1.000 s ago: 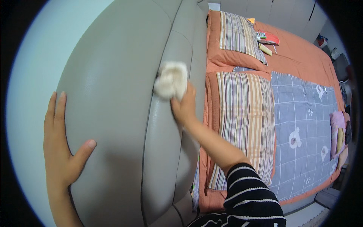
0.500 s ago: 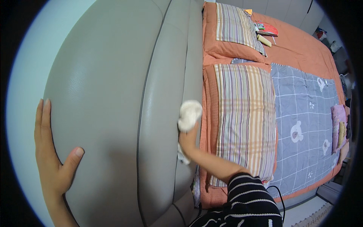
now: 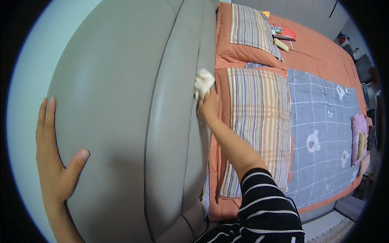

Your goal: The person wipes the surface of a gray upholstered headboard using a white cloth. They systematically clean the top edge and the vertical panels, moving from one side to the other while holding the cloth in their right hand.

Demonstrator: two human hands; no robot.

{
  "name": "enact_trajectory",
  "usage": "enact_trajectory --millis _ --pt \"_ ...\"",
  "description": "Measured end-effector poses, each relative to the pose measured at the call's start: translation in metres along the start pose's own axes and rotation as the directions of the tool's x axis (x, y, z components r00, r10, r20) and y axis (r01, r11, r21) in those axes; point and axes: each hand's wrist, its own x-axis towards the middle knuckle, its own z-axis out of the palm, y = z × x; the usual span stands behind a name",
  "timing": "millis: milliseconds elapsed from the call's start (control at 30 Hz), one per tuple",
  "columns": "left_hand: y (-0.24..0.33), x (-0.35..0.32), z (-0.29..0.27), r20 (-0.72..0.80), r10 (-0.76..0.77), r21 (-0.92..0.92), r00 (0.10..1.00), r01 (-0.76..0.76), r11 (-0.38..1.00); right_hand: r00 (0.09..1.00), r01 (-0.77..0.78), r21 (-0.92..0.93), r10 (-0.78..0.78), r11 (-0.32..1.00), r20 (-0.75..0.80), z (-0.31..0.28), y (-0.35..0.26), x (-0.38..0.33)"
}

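A padded grey leather headboard (image 3: 109,81) with dark piping fills the left and middle of the view. My left hand (image 3: 56,162) lies along its outer edge, fingers stretched out and thumb apart on the leather, holding nothing. My right hand (image 3: 208,106) grips a crumpled white cloth (image 3: 204,83) and presses it against the headboard's inner face, just beside the pillows. Part of the cloth is hidden behind my fingers. Close to my right forearm lies a pillow with a striped cover (image 3: 259,121).
An orange sheet (image 3: 316,48) covers the bed. Farther off lies another striped pillow (image 3: 249,26), with a red fan (image 3: 287,33) and a pale yellow cylinder (image 3: 280,44) beside it. A grey checked mat (image 3: 324,121) with bear prints spreads right. A pink folded cloth (image 3: 358,131) sits at the far edge.
My right hand has slid the white cloth farther along the headboard, away from me. My left hand has stayed nearly in place on the edge.
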Motion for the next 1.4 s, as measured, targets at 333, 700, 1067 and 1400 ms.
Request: enact_trajectory --millis 333,700,1067,1400 --pt "-0.016 -0.005 0.008 0.022 0.062 0.031 0.998 -0.063 0.998 0.969 -0.237 0.443 0.181 0.864 0.165 -0.024 -0.004 -0.331" --pt "-0.008 0.0 0.004 0.077 0.028 -0.082 0.997 -0.021 0.996 0.949 -0.268 0.31 0.306 0.912 -0.081 0.035 0.089 0.039" --pt "0.0 -0.004 0.0 0.026 -0.023 -0.056 0.999 0.024 0.998 0.91 -0.342 0.41 0.407 0.846 -0.082 0.008 -0.044 0.048" --pt "0.008 0.001 -0.017 0.042 -0.054 -0.177 0.998 0.061 0.982 0.883 0.465 0.641 -0.27 0.61 -0.383 -0.118 -0.283 0.022"
